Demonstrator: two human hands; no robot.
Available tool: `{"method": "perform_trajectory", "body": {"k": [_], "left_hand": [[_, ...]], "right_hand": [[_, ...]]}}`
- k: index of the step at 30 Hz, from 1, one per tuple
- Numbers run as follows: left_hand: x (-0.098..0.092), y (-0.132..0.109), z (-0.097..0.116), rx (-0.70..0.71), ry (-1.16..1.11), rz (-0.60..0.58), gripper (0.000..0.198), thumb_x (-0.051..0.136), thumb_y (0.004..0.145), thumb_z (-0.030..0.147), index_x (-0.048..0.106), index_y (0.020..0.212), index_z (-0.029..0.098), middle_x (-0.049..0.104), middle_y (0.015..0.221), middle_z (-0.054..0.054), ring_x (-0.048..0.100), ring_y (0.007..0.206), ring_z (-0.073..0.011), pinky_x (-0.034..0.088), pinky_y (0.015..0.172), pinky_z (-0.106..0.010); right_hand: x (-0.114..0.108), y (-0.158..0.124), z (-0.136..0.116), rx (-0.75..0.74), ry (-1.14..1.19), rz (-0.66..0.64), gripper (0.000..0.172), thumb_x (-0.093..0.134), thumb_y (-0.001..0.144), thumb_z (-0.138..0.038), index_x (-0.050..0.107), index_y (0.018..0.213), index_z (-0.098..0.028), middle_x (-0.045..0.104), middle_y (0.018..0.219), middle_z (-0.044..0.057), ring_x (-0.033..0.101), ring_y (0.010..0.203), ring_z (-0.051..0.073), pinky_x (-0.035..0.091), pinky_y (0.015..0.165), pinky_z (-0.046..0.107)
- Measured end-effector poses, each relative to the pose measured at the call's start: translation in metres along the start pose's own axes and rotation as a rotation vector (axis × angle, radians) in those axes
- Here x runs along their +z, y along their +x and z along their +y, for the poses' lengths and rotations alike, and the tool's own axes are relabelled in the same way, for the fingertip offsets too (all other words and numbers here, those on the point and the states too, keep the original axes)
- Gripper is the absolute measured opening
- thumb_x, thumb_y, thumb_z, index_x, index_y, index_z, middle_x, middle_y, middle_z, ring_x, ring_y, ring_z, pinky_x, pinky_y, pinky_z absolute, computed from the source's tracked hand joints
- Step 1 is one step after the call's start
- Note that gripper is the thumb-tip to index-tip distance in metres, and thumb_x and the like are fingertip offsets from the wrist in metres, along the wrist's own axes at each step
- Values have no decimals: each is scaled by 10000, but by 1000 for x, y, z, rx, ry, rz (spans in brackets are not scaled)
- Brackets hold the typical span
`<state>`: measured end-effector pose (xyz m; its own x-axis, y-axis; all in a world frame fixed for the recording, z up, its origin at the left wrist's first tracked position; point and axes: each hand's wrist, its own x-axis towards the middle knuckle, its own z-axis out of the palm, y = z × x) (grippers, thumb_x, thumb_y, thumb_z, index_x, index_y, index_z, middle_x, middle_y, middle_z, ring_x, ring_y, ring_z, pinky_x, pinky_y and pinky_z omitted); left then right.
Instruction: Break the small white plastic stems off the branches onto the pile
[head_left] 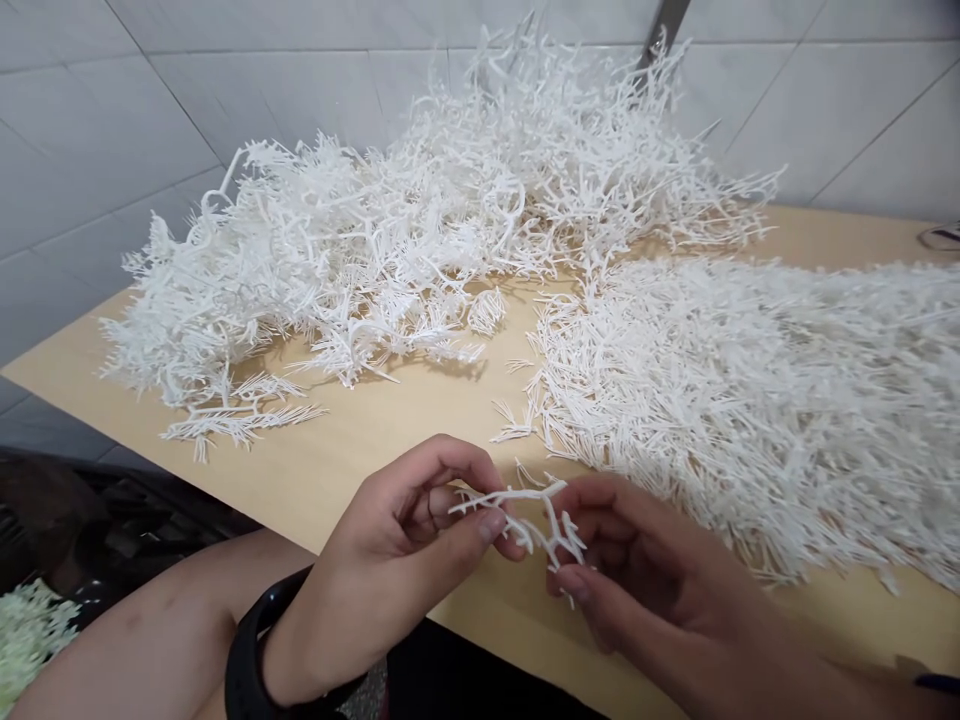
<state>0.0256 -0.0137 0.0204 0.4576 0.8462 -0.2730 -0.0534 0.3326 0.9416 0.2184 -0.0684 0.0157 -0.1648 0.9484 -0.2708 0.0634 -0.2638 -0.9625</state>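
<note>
A small white plastic branch (553, 515) with bare, stubby side twigs is held up over the near edge of the table. My left hand (420, 540), wearing a black wristband, pinches its left part between thumb and forefinger. My right hand (652, 580) is at its right end, with the thumb against the lower twigs and the forefinger by the upper fork. The inner fingers of the right hand are in shadow. Just beyond my hands, loose white twig pieces (514, 425) lie at the edge of a flat heap.
A tall, tangled pile of white branches (337, 240) stretches along the back of the tan table (382, 420) against the tiled wall (285, 90). To the right spreads a wide, low heap of short white snippets (712, 400). Pale greenery (34, 635) shows at lower left.
</note>
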Motion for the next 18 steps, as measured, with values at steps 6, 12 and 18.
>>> {"method": "perform_trajectory", "body": {"k": [6,12,18], "left_hand": [[-5,0,-1,22,72,-85,64,644,895,221,594,914,186,700,772,3,653,746,-98,482,696,-164],[-3,0,2,66,211,-108,103,577,932,244,652,979,191,689,797,-4,639,751,-114,481,701,-182],[-2,-1,3,133,377,-196,176,544,944,245,709,922,188,704,798,-12,628,736,-125,470,684,-188]], "right_hand": [[-2,1,-6,22,-131,-74,102,560,903,-288,612,843,-223,594,689,-15,514,578,104,433,513,192],[-7,4,-14,31,-181,-110,208,512,923,-337,608,793,-206,555,663,-11,451,539,102,399,500,207],[-10,2,-8,61,-130,-130,253,486,944,-386,587,807,-199,525,679,-8,437,546,103,388,506,217]]}}
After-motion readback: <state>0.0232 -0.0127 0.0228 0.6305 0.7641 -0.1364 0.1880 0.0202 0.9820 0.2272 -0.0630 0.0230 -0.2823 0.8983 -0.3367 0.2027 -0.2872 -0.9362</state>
